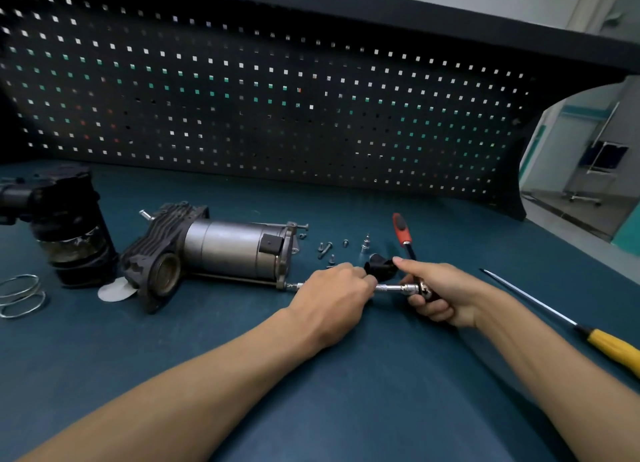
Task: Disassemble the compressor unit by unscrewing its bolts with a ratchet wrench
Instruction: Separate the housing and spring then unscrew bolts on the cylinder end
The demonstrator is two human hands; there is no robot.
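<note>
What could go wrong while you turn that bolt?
The ratchet wrench reaches a corner bolt on the compressor unit through a long extension, so it might slip off and jolt the left hand or right hand. Neither hand holds the compressor unit, so it could shift. The loose screws nearby might get knocked away.

Dark teal table (346, 392), pretty cluttered: compressor unit (225, 247) lying on its side, black canister (69, 233) and wire rings (20, 295) off left, loose bolts (325, 248) mid-table, red-handled tool (401, 231) just past them, yellow-handled screwdriver (602, 342) far right.
</note>
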